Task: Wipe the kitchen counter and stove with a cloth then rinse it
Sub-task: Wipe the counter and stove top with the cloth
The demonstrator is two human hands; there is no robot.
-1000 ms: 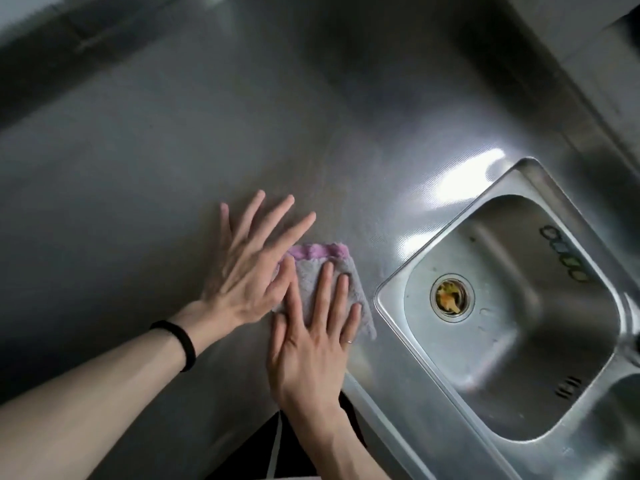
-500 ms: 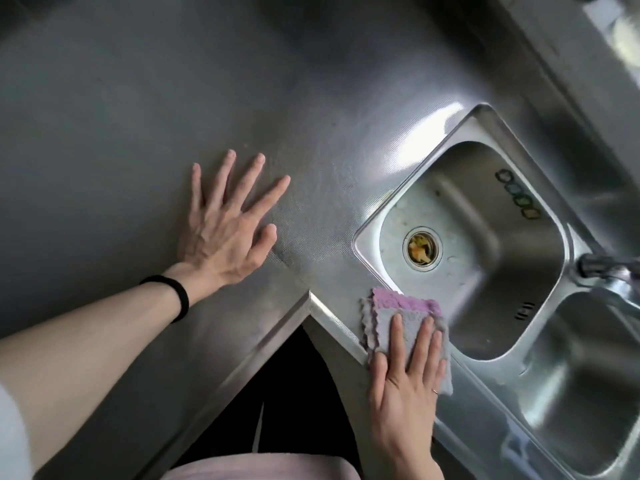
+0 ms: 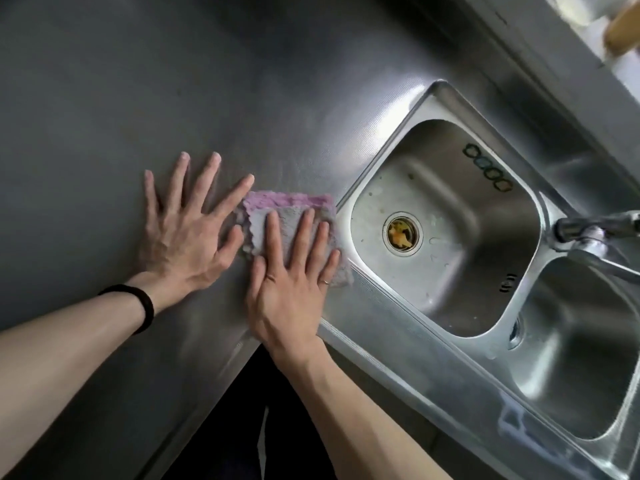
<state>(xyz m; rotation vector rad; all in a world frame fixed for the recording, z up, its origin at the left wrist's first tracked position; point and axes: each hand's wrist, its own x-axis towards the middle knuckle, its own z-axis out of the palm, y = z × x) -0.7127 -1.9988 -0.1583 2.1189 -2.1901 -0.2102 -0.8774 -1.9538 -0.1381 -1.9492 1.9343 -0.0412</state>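
A folded grey cloth (image 3: 291, 211) with a pink edge lies flat on the stainless steel counter (image 3: 173, 81), just left of the sink's rim. My right hand (image 3: 294, 268) presses on it with straight, spread fingers and covers most of it. My left hand (image 3: 187, 230) rests flat on the bare counter beside the cloth, fingers spread, its thumb and forefinger close to the cloth's left edge. A black band circles my left wrist. No stove is in view.
A double steel sink (image 3: 377, 157) sits to the right, with food scraps in the near bowl's drain (image 3: 401, 233). A tap (image 3: 588, 226) reaches over the divider between the bowls. The counter's front edge forms an inward corner at bottom centre.
My right hand slid the cloth from the front ledge below the sink back up and left onto the counter beside my left hand. My left hand stayed flat on the counter.
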